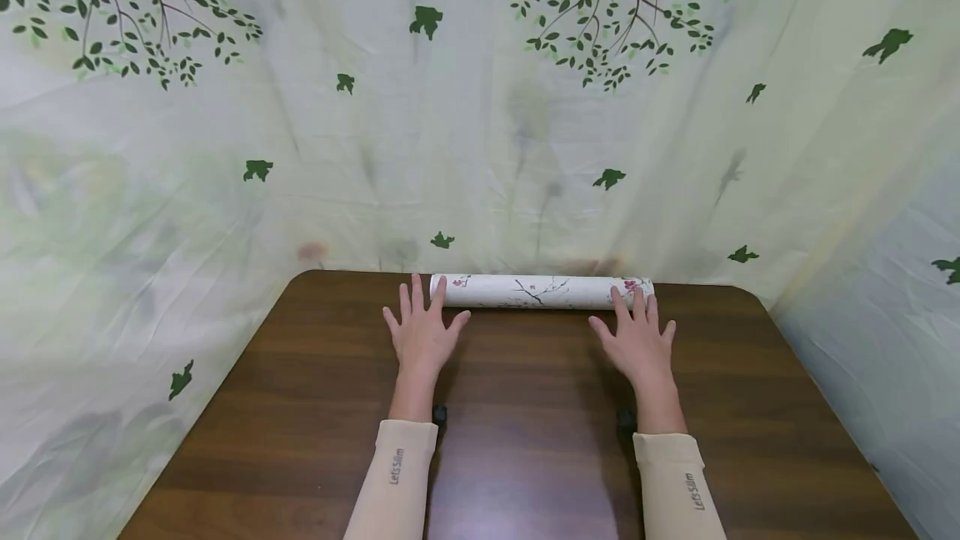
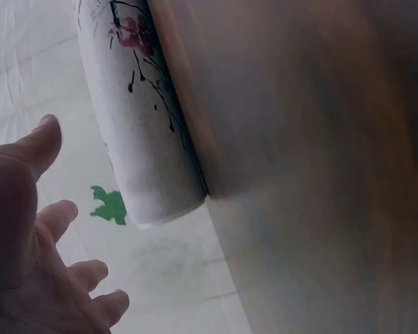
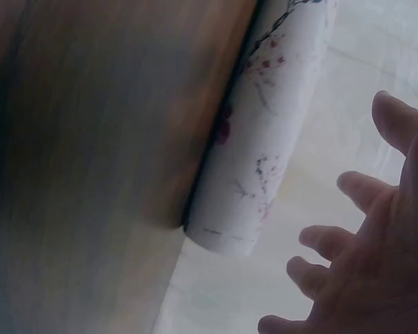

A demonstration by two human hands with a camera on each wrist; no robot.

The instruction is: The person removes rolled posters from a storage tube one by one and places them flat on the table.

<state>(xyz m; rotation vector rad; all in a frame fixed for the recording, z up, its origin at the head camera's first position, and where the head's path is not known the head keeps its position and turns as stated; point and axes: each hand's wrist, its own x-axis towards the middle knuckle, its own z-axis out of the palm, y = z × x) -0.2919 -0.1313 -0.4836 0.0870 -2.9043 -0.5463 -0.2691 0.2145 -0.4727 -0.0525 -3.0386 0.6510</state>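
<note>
A white roll (image 1: 540, 292) printed with dark branches and pinkish-red blossoms lies crosswise at the far edge of the table. My left hand (image 1: 422, 340), fingers spread, is at the roll's left end. At the other end is my right hand (image 1: 639, 348), its fingers spread as well. In the left wrist view the roll (image 2: 136, 118) appears apart from the hand (image 2: 42, 243). The right wrist view likewise shows a gap between the roll (image 3: 258, 139) and the fingers. Neither hand grips anything.
The brown wood-grain table (image 1: 525, 407) has rounded far corners. Behind it and along both sides hangs a pale curtain (image 1: 487, 132) with printed branches and green leaves. Small dark devices sit at the left wrist (image 1: 439, 415) and right wrist (image 1: 626, 420).
</note>
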